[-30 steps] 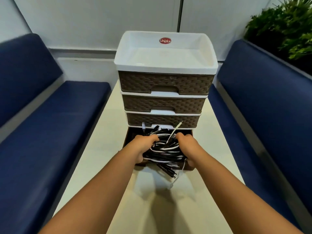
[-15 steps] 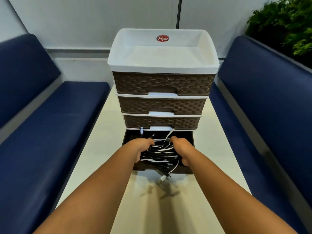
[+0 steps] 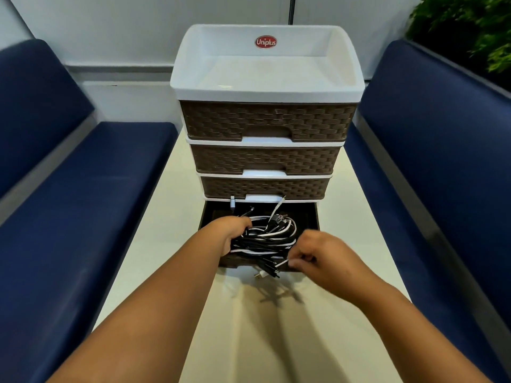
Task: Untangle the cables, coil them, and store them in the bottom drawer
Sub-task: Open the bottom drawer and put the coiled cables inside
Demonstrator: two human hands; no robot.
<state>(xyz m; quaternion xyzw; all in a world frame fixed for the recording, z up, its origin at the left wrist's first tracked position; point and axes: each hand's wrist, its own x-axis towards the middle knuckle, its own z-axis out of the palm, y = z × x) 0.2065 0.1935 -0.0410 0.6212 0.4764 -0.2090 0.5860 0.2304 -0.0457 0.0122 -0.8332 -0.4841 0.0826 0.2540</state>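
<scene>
Nearest the camera, two bare forearms reach forward over a pale bench (image 3: 318, 341). On the right, the right hand (image 3: 320, 258) has its fingers curled, pinching the end of a thin white cable (image 3: 282, 263) just in front of the open bottom drawer (image 3: 311, 217). Left of that hand, a few plug ends hang over the drawer's front edge above the bench. Further left and slightly ahead, the left hand (image 3: 231, 233) grips the left side of a bundle of black and white cables (image 3: 269, 234), its fingers curled down into the loops. The bundle sits inside the pulled-out drawer, between the two hands, with several connector ends poking up beyond it towards the drawer above. Past both hands rises a drawer unit (image 3: 265, 161) with three closed brown woven-pattern drawers and a white tray top bearing a red oval label. To either side of the arms run dark blue cushioned seats (image 3: 83, 203). Far beyond the right hand, green plants (image 3: 470, 26) show at the upper corner, against a pale wall.
</scene>
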